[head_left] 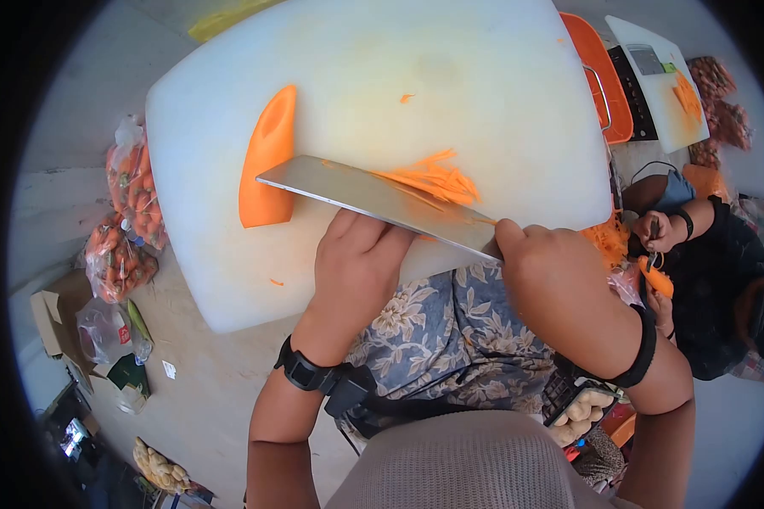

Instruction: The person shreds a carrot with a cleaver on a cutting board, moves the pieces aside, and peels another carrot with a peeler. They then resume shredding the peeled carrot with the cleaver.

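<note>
My right hand (543, 259) is closed around the handle of a wide-bladed kitchen knife (365, 191). The blade slants across a large white cutting board (501, 93), its tip end at the upper left. My left hand (361, 254) is closed close against the blade's near side; its fingertips and whatever lies under them are hidden by the blade. Thin carrot shreds (437, 180) lie in a small heap behind the blade, and a few strips cling to it. A thick peeled carrot piece (267, 161), cut flat at its near end, lies left of the knife, close to the blade's tip.
Bags of carrots (132, 195) stand left of the board. An orange bin (598, 76) is at its far right. At the right, a co-worker's hands (658, 233) hold a carrot (656, 278) and a peeling tool. Another cutting board (662, 85) carries carrot shreds.
</note>
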Tool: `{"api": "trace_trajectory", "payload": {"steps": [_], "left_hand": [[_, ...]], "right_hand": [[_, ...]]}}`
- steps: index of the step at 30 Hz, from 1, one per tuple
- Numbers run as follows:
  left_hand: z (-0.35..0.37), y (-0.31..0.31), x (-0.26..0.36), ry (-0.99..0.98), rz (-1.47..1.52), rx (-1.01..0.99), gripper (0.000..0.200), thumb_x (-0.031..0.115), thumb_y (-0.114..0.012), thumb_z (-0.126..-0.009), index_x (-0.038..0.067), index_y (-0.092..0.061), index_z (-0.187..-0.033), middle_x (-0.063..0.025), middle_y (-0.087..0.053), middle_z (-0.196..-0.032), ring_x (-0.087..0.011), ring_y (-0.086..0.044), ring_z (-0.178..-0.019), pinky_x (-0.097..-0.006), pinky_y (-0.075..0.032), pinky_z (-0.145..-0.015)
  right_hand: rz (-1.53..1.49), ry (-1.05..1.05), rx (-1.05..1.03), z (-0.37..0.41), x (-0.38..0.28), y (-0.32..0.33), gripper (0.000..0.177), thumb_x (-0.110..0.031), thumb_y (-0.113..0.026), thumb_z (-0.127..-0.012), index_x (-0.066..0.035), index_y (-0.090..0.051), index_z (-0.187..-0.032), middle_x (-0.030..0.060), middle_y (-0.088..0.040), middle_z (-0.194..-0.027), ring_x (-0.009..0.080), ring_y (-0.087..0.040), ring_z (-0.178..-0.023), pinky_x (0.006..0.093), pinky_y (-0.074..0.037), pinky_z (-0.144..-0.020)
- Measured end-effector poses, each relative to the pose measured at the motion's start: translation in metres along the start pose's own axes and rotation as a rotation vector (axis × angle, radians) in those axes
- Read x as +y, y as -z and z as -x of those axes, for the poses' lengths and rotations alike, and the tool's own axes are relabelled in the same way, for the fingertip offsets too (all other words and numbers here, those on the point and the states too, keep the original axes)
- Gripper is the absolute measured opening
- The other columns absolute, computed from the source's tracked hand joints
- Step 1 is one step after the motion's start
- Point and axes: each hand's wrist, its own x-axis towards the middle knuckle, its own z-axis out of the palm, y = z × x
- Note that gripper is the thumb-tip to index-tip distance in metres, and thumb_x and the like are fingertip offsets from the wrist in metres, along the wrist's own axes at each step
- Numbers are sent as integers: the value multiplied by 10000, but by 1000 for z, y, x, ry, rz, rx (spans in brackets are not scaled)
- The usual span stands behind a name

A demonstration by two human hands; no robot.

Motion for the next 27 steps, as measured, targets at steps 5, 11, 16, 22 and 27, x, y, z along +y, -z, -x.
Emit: {"api": "trace_trajectory", "payload": {"steps": [5,11,16,22,27], "left_hand": [[0,0,2,18,24,16,228,-17,-729,-667,14,-693,-890,-118,-653,-911,-295,-618,-864,-362,-510,-749],[1,-1,4,-9,15,91,238,19,-749,-670,29,-700,-903,-108,-655,-915,-282,-627,-868,-366,-526,-762],[1,2,5,-33,-78,86,169,63,-698,-710,54,-694,-879,-72,-648,-927,-266,-618,-911,-356,-528,-738],[4,-2,4,-8,-50,131,157,77,-704,-708,66,-704,-864,-53,-637,-892,-257,-612,-865,-344,-516,-705],[6,-3,1,24,-25,108,147,78,-704,-714,74,-702,-860,-44,-638,-893,-246,-611,-875,-337,-515,-712]], "right_hand": [[-41,64,110,-10,-1,-16,65,-74,-595,-770,-28,-557,-794,137,-631,-644,300,-639,-554,406,-506,-501],[-113,-3,97,15,8,-2,66,-73,-582,-779,-11,-558,-779,168,-617,-635,341,-629,-567,433,-506,-533],[-60,-36,69,40,1,15,52,-57,-577,-771,-16,-546,-762,168,-613,-634,333,-627,-565,422,-507,-526],[-1,-33,1,41,4,8,65,-23,-585,-732,-14,-541,-779,159,-615,-633,322,-632,-564,411,-513,-524],[22,-54,-64,33,2,16,70,-25,-588,-732,-12,-540,-782,164,-607,-620,327,-634,-572,416,-514,-530]]}}
